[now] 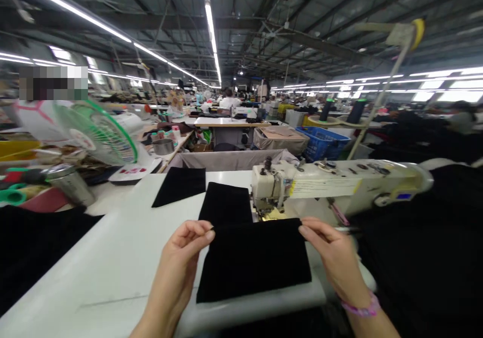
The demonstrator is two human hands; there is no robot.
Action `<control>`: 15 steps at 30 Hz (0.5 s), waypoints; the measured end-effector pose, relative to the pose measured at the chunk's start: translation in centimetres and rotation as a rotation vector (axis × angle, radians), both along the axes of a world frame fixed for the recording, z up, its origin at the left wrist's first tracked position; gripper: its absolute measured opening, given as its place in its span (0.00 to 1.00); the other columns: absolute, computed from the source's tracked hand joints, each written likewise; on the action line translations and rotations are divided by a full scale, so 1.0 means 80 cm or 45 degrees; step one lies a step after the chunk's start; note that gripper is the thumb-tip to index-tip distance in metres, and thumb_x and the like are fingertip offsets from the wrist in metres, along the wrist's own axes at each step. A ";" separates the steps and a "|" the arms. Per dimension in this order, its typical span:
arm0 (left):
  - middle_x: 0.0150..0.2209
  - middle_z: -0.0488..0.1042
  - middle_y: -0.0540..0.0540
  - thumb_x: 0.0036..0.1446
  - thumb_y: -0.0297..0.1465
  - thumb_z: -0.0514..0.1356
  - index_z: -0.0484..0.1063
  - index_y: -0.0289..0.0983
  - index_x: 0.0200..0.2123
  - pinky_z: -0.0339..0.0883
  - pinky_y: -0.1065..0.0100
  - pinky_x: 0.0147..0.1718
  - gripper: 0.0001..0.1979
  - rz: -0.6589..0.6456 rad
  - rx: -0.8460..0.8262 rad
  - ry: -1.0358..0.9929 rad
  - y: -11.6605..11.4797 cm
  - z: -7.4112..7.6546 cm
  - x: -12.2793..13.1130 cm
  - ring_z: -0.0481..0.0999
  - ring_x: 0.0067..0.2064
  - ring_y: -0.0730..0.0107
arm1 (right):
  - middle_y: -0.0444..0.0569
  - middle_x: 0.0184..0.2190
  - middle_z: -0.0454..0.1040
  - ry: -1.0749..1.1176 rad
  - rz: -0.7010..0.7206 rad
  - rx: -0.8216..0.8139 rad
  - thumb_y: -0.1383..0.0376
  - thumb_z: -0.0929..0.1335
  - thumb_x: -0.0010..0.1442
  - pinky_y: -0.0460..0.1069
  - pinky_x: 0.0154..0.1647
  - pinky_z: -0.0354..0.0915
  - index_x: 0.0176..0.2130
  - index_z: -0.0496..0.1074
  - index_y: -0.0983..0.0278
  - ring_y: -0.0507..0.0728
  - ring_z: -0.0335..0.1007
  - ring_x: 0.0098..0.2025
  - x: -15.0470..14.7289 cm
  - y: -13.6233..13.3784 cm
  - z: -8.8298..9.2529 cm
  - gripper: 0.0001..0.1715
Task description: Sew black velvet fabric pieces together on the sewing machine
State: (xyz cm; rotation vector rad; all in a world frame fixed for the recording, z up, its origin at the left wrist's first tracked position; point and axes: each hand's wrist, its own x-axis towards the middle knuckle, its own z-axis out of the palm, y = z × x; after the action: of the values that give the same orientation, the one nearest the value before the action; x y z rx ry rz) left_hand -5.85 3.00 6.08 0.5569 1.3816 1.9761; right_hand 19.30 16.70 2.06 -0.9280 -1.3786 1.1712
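A black fabric piece (256, 260) hangs flat between my hands near the table's front edge. My left hand (188, 240) pinches its upper left corner between thumb and fingers. At the upper right corner, my right hand (328, 245) grips it the same way; a pink beaded bracelet circles that wrist. Just beyond lies another black panel (226, 202), its near part covered by the held piece. A third black panel (181, 184) rests farther left on the white table (124, 247). The sewing machine (271, 192) stands right behind the held fabric, its needle area lit.
Dark cloth is heaped on the right (426, 257) and at the left edge (33, 247). A green fan (101, 132), a metal flask (70, 182) and a person at the far left are beyond the table. A blue basket (324, 144) stands behind the machine.
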 end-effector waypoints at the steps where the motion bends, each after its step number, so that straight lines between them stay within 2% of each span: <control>1: 0.32 0.75 0.53 0.32 0.28 0.74 0.69 0.39 0.21 0.68 0.77 0.38 0.16 0.009 -0.012 -0.015 0.000 -0.001 -0.004 0.72 0.39 0.72 | 0.52 0.40 0.82 0.031 0.019 -0.005 0.55 0.78 0.47 0.54 0.49 0.71 0.29 0.82 0.61 0.62 0.77 0.44 -0.003 -0.005 0.005 0.13; 9: 0.34 0.76 0.51 0.31 0.31 0.77 0.71 0.41 0.21 0.74 0.78 0.36 0.17 -0.071 -0.106 0.011 0.002 -0.021 -0.038 0.75 0.42 0.67 | 0.49 0.35 0.80 0.282 0.070 -0.157 0.53 0.79 0.44 0.53 0.48 0.70 0.28 0.79 0.62 0.59 0.75 0.41 -0.014 -0.016 0.021 0.17; 12: 0.33 0.75 0.51 0.33 0.35 0.77 0.69 0.40 0.20 0.73 0.81 0.35 0.19 -0.076 -0.098 0.031 -0.002 -0.024 -0.038 0.75 0.41 0.69 | 0.48 0.33 0.79 0.356 0.091 -0.213 0.54 0.81 0.42 0.52 0.47 0.68 0.28 0.78 0.63 0.57 0.73 0.39 -0.014 -0.018 0.022 0.19; 15: 0.33 0.75 0.53 0.35 0.34 0.77 0.68 0.39 0.21 0.72 0.84 0.38 0.19 -0.091 -0.073 0.036 -0.006 -0.019 -0.029 0.75 0.42 0.72 | 0.46 0.32 0.78 0.407 0.092 -0.233 0.54 0.81 0.42 0.51 0.46 0.68 0.29 0.77 0.63 0.56 0.72 0.38 -0.016 -0.018 0.020 0.20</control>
State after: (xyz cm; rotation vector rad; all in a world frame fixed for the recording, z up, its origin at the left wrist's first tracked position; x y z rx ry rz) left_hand -8.16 2.51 4.54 0.6019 1.4118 1.8728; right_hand 18.03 15.28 3.66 -0.7803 -1.0677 1.4505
